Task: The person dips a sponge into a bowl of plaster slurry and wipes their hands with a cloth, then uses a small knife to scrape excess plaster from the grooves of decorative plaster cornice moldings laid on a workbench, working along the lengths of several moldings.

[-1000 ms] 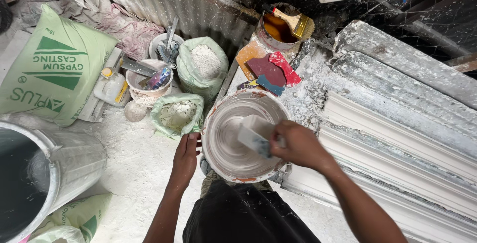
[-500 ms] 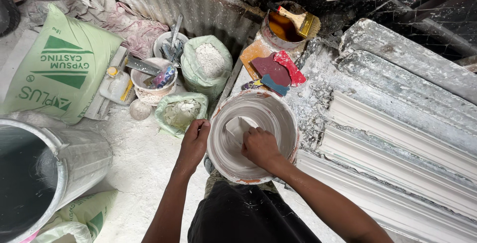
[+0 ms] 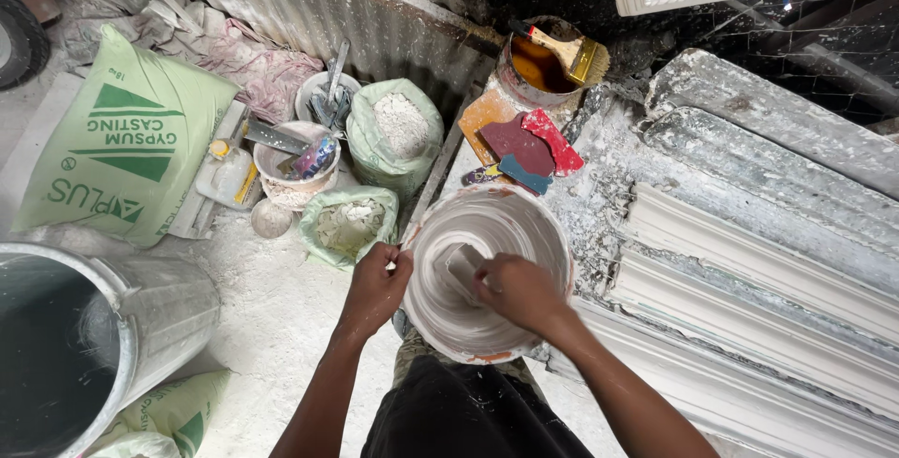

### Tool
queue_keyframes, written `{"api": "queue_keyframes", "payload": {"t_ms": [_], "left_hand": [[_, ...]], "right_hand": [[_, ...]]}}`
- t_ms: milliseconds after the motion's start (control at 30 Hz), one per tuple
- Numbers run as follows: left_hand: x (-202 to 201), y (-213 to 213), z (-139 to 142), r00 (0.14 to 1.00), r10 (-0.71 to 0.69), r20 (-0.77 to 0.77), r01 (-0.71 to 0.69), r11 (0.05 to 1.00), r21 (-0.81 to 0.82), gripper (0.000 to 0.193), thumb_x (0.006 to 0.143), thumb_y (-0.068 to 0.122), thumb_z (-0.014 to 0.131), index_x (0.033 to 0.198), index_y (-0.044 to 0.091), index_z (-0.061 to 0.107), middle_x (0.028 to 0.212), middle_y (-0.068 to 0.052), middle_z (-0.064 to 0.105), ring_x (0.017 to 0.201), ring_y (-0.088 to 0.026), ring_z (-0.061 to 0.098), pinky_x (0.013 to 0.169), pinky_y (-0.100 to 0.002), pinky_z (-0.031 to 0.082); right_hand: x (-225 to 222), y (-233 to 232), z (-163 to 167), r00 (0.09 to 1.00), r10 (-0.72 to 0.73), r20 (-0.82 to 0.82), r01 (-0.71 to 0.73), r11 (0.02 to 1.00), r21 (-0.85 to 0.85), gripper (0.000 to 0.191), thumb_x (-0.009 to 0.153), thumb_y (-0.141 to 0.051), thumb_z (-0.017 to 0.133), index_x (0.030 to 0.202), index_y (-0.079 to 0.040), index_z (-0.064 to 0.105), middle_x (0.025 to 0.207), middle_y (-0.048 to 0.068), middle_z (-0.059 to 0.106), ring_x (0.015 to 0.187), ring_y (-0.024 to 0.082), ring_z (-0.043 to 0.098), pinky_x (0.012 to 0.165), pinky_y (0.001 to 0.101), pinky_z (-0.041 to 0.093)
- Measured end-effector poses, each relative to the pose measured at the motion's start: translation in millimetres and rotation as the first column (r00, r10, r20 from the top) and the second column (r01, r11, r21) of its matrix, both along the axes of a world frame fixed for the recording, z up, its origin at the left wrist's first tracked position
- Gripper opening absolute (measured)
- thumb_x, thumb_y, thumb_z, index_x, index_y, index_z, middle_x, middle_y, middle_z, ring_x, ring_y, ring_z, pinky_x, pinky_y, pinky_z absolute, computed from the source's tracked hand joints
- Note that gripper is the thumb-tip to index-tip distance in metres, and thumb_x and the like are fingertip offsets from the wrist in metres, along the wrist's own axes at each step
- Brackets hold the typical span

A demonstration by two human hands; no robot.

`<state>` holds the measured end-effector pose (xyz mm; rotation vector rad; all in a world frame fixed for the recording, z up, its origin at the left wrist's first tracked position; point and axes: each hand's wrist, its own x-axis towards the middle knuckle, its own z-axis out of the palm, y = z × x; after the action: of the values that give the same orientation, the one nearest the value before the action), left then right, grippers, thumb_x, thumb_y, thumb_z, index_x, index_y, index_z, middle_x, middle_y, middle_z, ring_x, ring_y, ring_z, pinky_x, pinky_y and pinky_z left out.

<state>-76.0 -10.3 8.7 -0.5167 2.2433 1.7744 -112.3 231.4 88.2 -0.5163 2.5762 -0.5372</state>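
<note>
Centre of frame: your left hand (image 3: 375, 282) grips the rim of the white bucket (image 3: 440, 313). Your right hand (image 3: 520, 291), inside it, pinches a flat scraper (image 3: 464, 263).

Green plaster sack (image 3: 122, 140) — large, flat, pale green with darker green triangles and lettering, lying tilted at upper left beside crumpled cloth. Open green bag (image 3: 395, 135) — upright near the corrugated wall, filled with white powder. Second open green bag (image 3: 348, 224) — smaller, just below it, holding whitish lumps. Small white bottle (image 3: 225, 172) with yellow label, beside the sack. Further green sack (image 3: 173, 411) at bottom left, partly hidden by a grey bin.
</note>
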Motion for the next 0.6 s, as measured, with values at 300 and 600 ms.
{"api": "queue_keyframes", "payload": {"t_ms": [300,600], "left_hand": [[-18.4,-95.2,3.8,0.91,0.411,-0.052,-0.407,0.91,0.073,0.028,0.105,0.025,0.057,0.099,-0.001,0.062,0.078,-0.008,0.066,0.065,-0.011,0.058,0.057,-0.029,0.052],[-215.2,-98.1,-126.4,0.775,0.403,-0.488,-0.468,0.883,-0.015,0.033,0.105,0.016,0.054,0.081,-0.006,0.058,0.073,-0.009,0.058,0.066,-0.012,0.049,0.058,-0.037,0.043]], "right_hand": [[-5.5,67.8,27.0,0.784,-0.561,0.266,0.62,0.683,-0.386,0.024,0.099,-0.02,0.063,0.115,-0.006,0.074,0.064,-0.003,0.048,0.059,0.006,0.039,0.051,0.0255,0.031],[54.8,37.7,-133.1,0.747,-0.433,0.504,0.621,0.725,-0.298,0.026,0.099,-0.027,0.063,0.112,-0.008,0.075,0.066,-0.007,0.057,0.058,0.004,0.045,0.051,0.0232,0.037]]}}
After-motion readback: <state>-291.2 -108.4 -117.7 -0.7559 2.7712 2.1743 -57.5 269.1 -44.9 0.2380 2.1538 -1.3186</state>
